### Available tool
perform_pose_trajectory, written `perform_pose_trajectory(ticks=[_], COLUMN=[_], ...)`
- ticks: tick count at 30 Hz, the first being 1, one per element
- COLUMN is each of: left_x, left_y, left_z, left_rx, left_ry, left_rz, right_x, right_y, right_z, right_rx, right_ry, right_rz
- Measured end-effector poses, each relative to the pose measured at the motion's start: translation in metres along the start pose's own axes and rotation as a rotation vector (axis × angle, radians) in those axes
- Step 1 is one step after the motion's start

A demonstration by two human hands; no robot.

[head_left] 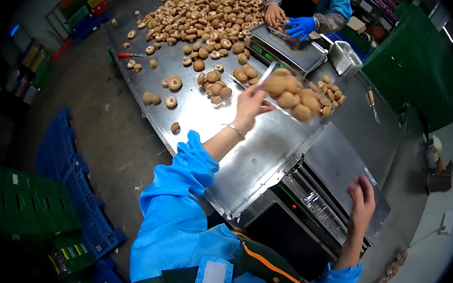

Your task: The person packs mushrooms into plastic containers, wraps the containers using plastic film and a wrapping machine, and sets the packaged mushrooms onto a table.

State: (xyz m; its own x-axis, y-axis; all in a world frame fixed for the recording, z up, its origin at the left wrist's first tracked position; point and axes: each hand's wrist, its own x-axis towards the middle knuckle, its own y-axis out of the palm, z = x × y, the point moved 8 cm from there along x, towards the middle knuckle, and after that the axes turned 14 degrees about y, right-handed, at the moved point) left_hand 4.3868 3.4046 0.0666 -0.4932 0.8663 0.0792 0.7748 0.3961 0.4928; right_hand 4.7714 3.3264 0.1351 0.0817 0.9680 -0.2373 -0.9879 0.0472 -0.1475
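Note:
My left hand (251,107) reaches over the metal table (229,168), its fingers closed on the near-left edge of a clear tray of brown mushrooms (292,92). The tray is tilted and blurred by motion. Just left of it sit another mushroom tray (216,88) and a further one (246,74), partly behind my hand. More packed mushrooms (330,91) show beyond the held tray. My right hand (361,197) is raised over the right edge of the wrapping machine (336,171), fingers apart and holding nothing.
A large mushroom pile (210,12) covers the far table. A co-worker's gloved hand (300,27) is over a scale (287,48), beside stacked empty trays (345,58). Red-handled scissors (130,55) lie left; a knife (372,104) lies right.

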Motion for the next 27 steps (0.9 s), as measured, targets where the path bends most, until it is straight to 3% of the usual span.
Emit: perform_pose_trajectory(ticks=[4, 7, 10, 13, 16, 19, 20, 21, 22, 24, 27], left_x=[-0.051, -0.1, -0.135, -0.152, -0.172, -0.187, -0.185, -0.185, -0.191, -0.196, -0.2], left_y=[0.082, 0.136, 0.173, 0.19, 0.204, 0.214, 0.214, 0.212, 0.219, 0.221, 0.209], left_z=[0.029, 0.074, 0.102, 0.116, 0.13, 0.12, 0.14, 0.163, 0.133, 0.129, 0.102], left_rx=[-0.048, 0.001, 0.257, 0.852, 0.937, 0.934, 0.978, 0.869, 0.853, 0.877, 0.819], left_ry=[-0.144, -0.248, -0.277, 0.042, 0.077, 0.025, 0.094, 0.191, -0.056, -0.141, -0.005], left_rz=[0.111, 0.222, 0.601, 0.891, 1.042, 1.172, 1.219, 1.31, 1.243, 1.206, 1.037], right_x=[0.049, 0.071, 0.05, 0.032, 0.006, 0.004, 0.001, -0.003, -0.01, -0.013, -0.038], right_y=[0.022, -0.028, -0.093, -0.138, -0.153, -0.165, -0.17, -0.171, -0.161, -0.173, -0.198], right_z=[-0.021, -0.068, -0.098, -0.109, -0.097, -0.093, -0.099, -0.099, -0.082, -0.095, -0.077], right_rx=[0.532, 0.627, 0.471, 0.222, 0.006, -0.635, -0.829, -0.821, -0.775, -0.649, -0.614], right_ry=[0.363, 0.425, 0.439, 0.414, 0.325, -0.127, -0.175, -0.205, -0.21, -0.171, -0.191], right_rz=[0.123, 0.217, 0.013, -0.097, -0.184, -0.175, -0.306, -0.322, -0.261, -0.306, -0.451])
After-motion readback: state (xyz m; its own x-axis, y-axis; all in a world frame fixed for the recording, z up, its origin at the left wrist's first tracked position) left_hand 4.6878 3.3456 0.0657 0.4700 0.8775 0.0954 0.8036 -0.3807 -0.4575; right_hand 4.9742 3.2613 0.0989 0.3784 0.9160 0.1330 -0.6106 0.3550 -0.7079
